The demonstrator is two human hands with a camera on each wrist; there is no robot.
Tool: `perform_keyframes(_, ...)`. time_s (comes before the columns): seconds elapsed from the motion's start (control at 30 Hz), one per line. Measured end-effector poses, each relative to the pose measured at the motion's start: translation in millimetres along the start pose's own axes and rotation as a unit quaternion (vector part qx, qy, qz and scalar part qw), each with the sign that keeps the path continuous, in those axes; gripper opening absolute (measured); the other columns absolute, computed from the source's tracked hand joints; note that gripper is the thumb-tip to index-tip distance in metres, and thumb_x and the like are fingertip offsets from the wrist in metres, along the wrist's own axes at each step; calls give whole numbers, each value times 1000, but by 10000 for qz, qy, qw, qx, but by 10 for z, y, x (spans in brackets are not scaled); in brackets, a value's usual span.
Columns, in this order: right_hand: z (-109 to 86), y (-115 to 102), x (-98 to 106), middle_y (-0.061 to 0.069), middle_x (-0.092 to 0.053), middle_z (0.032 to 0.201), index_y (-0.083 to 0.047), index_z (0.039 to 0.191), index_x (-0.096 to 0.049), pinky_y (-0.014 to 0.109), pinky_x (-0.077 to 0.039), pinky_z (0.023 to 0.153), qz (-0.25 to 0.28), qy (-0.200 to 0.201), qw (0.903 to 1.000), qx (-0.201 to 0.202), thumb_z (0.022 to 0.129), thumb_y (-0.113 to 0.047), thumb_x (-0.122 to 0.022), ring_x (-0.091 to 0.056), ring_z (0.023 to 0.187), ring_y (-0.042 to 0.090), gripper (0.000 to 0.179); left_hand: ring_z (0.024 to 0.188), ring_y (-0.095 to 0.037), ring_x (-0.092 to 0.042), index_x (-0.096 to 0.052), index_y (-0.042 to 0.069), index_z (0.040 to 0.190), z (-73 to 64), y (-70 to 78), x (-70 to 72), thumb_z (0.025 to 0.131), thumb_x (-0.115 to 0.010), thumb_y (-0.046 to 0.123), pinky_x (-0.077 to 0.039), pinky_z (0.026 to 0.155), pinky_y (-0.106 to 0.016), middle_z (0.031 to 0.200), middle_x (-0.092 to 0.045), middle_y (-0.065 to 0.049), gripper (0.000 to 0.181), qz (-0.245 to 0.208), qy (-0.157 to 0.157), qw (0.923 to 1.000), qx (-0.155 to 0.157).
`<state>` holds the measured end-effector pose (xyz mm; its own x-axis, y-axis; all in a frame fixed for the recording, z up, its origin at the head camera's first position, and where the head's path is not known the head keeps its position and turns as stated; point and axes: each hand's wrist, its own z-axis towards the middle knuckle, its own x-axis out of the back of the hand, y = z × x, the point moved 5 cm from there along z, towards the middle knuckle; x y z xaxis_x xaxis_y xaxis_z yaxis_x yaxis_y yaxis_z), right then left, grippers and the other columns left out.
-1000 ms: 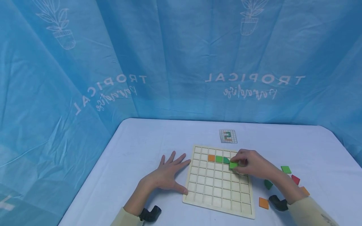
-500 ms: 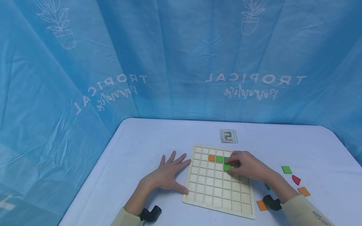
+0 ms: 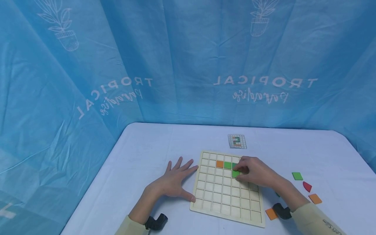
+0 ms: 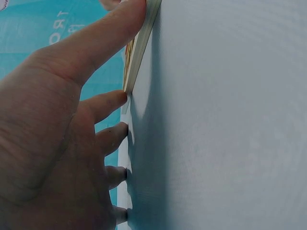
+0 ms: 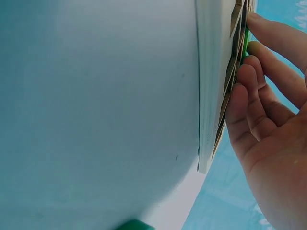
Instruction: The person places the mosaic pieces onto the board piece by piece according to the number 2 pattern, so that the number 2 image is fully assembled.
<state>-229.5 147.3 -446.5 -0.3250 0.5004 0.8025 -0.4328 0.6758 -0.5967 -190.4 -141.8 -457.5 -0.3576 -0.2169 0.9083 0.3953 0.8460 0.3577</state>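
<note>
Grid board [image 3: 226, 199]: on table [image 3: 152, 147]
Pattern card [image 3: 237, 141]: behind board
Loose tiles [image 3: 297, 176]: right of board
Left hand [image 3: 174, 183]: at board's left edge
Right hand [image 3: 258, 171]: over board's rear right

I log one left hand [image 3: 174, 185], one right hand [image 3: 257, 171], one board [image 3: 217, 197] beneath the right hand, one card [image 3: 237, 141] beyond both; three orange tiles [image 3: 220, 164], three light-green tiles [image 3: 235, 174], two dark-green pieces [image 3: 234, 164], partly hidden; one red piece [image 3: 307, 186].

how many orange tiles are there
3: one orange tile on the grid board, a second orange tile on the tablecloth to its right, a third orange tile nearer the board, partly covered by the right wrist camera. The right forearm may hide others.
</note>
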Motion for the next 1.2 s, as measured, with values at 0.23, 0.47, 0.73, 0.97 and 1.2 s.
perform_keyframes(0.23,-81,98,73,-11,-58,82,-18,101,-75,25,-46,58,158,121,9998,-54,80,-27,-79,-51,70,11,24,145,-30,8,-26,36,152,8,8,10,57,-67,82,6,109,-62,160,-11,5,113,4,-10,10000,8)
perform_keyframes(0.47,-251,224,230,-12,-60,83,-18,101,-74,25,-49,62,222,328,9991,-155,85,-24,-75,-54,72,9,16,145,-31,7,-27,34,152,10,0,13,58,-67,81,6,109,-62,160,-11,4,113,-11,15,10000,-61)
perform_keyframes(0.73,-406,400,287,-15,-61,84,-24,97,-74,24,-49,63,35,302,9986,-436,88,-25,-72,-55,72,7,10,145,-30,8,-26,35,152,9,-8,-3,57,-67,82,7,108,-62,160,-10,5,114,-19,-15,10000,-13)
perform_keyframes(0.97,-553,492,307,-15,-62,83,-23,97,-75,25,-49,61,49,321,9981,-530,89,-25,-70,-55,71,7,9,145,-31,7,-27,35,152,14,-3,-6,57,-67,82,6,108,-63,160,-11,5,114,-28,-13,10000,-9)
perform_keyframes(1.2,-665,571,341,-14,-62,82,-26,95,-74,25,-49,63,75,268,9968,-745,88,-32,-71,-56,72,7,9,145,-31,6,-27,34,152,4,8,3,58,-68,81,5,108,-63,160,-11,4,114,-10,-7,10000,-16)
